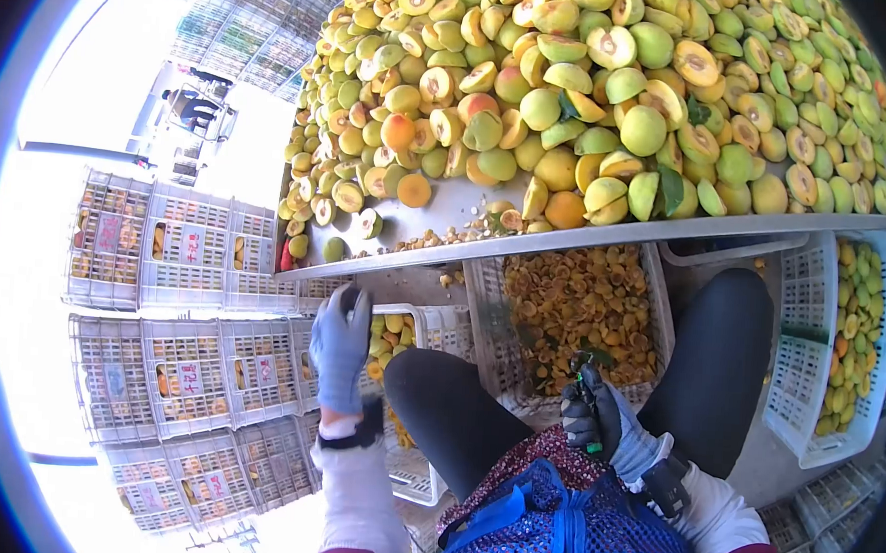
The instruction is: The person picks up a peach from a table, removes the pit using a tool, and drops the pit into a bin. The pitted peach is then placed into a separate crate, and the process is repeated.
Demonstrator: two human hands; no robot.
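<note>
My left hand (pixel 341 351), in a grey glove with dark fingertips, is raised by the metal table's near left edge. Its fingers are bent and pressed together; I cannot tell what, if anything, is between them. Just right of that wrist, a white crate (pixel 430 326) of yellow-green fruit stands partly behind my knee. My right hand (pixel 611 420), gloved the same way, is closed around a small dark hand tool with green parts, like pruning shears (pixel 586 376). It is held low before my lap, over the near end of a crate (pixel 488 324) of brownish-yellow fruit pieces.
A metal table (pixel 606 231) bears a big heap of apricots (pixel 482 108), whole and halved, with loose pits near its edge. Stacked crates (pixel 188 363) of fruit stand at left. At right is a white crate (pixel 805 346) of green-yellow fruit. A person (pixel 193 108) is far behind.
</note>
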